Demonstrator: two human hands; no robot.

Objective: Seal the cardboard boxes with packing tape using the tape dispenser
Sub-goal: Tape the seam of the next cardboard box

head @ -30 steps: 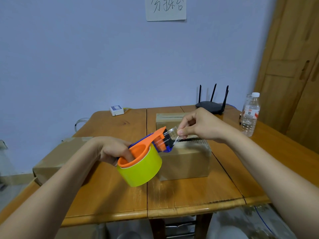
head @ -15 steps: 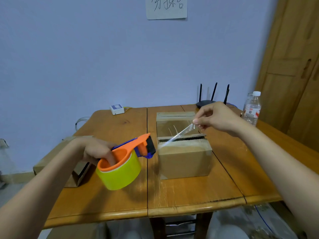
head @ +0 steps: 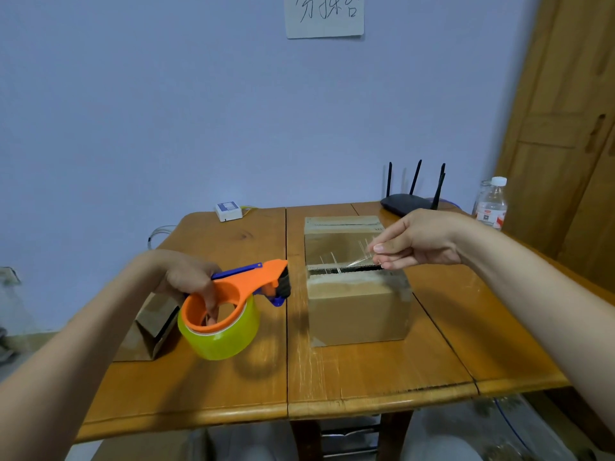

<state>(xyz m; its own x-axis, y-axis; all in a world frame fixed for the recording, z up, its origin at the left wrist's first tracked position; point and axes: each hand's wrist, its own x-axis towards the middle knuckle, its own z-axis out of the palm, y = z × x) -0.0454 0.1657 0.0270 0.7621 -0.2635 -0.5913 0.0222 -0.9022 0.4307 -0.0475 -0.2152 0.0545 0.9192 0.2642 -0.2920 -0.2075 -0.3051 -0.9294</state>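
Tape point(head: 346, 262) stretches clear over the cardboard box point(head: 356, 294), its free end pinched in my right hand point(head: 416, 241) above the box's far right side. My left hand point(head: 189, 281) grips the dispenser point(head: 233, 307) just left of the box. I'd keep it taut, centre it on the open seam, then lower both ends evenly.

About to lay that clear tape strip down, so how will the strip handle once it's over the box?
The tape strip looks thin and floppy, creased where the right hand pinches it, so it may wrinkle or stick to itself. It probably weighs almost nothing. Keeping it taut from the dispenser over the box seam should help.
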